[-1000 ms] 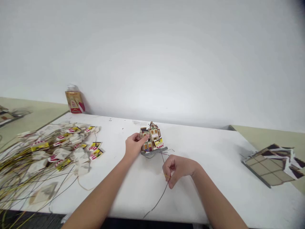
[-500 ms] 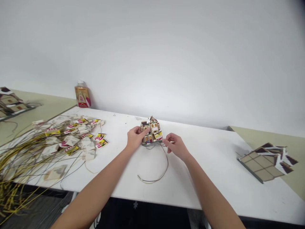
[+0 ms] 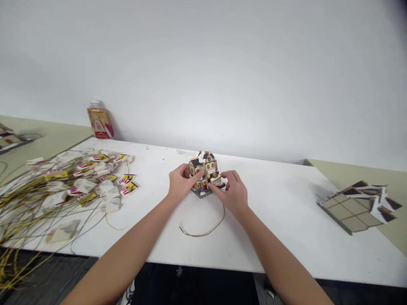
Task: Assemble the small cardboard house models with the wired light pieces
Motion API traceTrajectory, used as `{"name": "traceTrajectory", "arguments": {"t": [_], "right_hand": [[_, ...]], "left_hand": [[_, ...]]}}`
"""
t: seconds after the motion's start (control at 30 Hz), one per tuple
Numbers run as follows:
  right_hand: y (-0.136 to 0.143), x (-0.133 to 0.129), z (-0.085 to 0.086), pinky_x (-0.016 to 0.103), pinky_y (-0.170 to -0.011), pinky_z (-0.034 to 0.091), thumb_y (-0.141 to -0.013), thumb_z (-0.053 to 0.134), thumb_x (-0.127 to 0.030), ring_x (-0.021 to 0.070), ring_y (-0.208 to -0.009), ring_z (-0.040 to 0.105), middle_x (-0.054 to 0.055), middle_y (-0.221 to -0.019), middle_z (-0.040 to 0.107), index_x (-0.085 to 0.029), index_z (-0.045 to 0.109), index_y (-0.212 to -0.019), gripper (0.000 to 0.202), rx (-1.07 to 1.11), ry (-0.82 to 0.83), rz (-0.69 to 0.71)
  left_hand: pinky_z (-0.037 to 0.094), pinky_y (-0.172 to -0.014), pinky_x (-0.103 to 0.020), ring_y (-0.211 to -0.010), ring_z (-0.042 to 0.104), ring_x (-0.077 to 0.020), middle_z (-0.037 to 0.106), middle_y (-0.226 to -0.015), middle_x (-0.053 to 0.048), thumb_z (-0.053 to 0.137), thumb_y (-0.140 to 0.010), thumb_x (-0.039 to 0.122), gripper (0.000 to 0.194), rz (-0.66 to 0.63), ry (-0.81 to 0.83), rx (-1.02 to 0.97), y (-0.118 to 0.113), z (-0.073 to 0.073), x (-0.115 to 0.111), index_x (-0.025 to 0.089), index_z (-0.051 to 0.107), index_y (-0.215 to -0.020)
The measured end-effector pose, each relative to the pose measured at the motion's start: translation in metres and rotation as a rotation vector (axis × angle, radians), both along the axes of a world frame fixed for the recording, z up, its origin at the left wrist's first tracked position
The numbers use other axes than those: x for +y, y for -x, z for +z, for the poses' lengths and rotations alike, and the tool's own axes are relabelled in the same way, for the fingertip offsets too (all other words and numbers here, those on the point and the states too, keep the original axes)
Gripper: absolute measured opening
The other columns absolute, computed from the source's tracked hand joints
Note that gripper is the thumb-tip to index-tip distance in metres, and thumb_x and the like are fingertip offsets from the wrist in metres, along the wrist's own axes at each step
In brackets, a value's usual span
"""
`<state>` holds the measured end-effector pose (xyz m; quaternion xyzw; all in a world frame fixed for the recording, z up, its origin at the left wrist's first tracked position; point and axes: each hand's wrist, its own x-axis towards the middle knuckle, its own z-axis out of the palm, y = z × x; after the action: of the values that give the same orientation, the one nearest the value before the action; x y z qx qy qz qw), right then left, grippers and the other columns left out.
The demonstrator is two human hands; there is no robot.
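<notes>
A miniature house [image 3: 210, 166] with a dark roof, yellow windows and a grey base stands on the white table in front of me. My left hand [image 3: 183, 183] grips its left side, the thumb across the front wall. At the house's right front, my right hand [image 3: 232, 190] pinches a small wired piece [image 3: 218, 181] with a pale inner side, which touches or nearly touches the wall; the fingers partly hide it. From beneath my right hand a thin wire [image 3: 203, 234] curves down over the table and ends in loose tips.
Several small pieces with red-and-white striped awnings [image 3: 127, 187] lie heaped at the left, their yellow and dark wires [image 3: 22, 224] trailing off the table edge. A bottle [image 3: 100, 120] stands by the wall. Other model houses [image 3: 356, 207] sit at the far right and far left.
The house has turned slightly, showing more of its left side. My right hand has moved in against its front, and the small piece has tilted from its yellow face to its pale inner side.
</notes>
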<state>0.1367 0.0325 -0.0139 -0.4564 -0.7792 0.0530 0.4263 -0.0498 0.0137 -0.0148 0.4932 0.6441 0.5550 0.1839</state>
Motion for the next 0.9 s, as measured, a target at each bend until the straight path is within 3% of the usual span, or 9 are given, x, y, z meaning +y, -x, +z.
{"name": "traceTrajectory", "arguments": {"t": [0.27, 0.5, 0.73, 0.9], "right_hand": [[-0.008, 0.003, 0.006, 0.022, -0.049, 0.043, -0.08, 0.068, -0.035, 0.007, -0.055, 0.047, 0.007, -0.096, 0.058, -0.018, 0.058, -0.103, 0.03, 0.047, -0.151, 0.188], [-0.011, -0.002, 0.014, 0.021, -0.053, 0.043, -0.084, 0.064, -0.025, 0.0098, -0.058, 0.051, -0.002, -0.069, 0.054, -0.023, 0.051, -0.122, 0.039, 0.036, -0.083, 0.461], [-0.023, 0.007, 0.011, 0.023, -0.06, 0.046, -0.089, 0.05, -0.025, 0.0125, -0.073, 0.06, 0.005, -0.093, 0.064, -0.026, 0.058, -0.123, 0.035, -0.244, -0.12, 0.414], [-0.032, 0.014, 0.01, 0.021, -0.059, 0.045, -0.091, 0.047, -0.024, 0.0106, -0.071, 0.058, 0.004, -0.095, 0.064, -0.03, 0.06, -0.124, 0.037, -0.328, -0.167, 0.341]], "left_hand": [[0.04, -0.055, -0.022, -0.056, 0.047, -0.0097, 0.054, -0.06, 0.002, 0.072, -0.068, 0.047, 0.033, -0.037, 0.008, 0.034, -0.004, 0.002, -0.009, 0.018, 0.058, -0.07], [0.039, -0.054, -0.022, -0.056, 0.046, -0.0098, 0.052, -0.059, 0.003, 0.071, -0.068, 0.047, 0.032, -0.03, 0.019, 0.008, -0.006, 0.001, -0.01, 0.018, 0.057, -0.069], [0.036, -0.053, -0.022, -0.056, 0.043, -0.0095, 0.052, -0.06, 0.002, 0.073, -0.066, 0.05, 0.037, -0.035, -0.012, 0.012, -0.006, -0.001, -0.006, 0.017, 0.058, -0.069], [0.033, -0.05, -0.022, -0.055, 0.04, -0.0085, 0.049, -0.059, 0.004, 0.073, -0.065, 0.053, 0.04, -0.053, -0.024, -0.046, -0.004, -0.005, -0.001, 0.017, 0.06, -0.073]]}}
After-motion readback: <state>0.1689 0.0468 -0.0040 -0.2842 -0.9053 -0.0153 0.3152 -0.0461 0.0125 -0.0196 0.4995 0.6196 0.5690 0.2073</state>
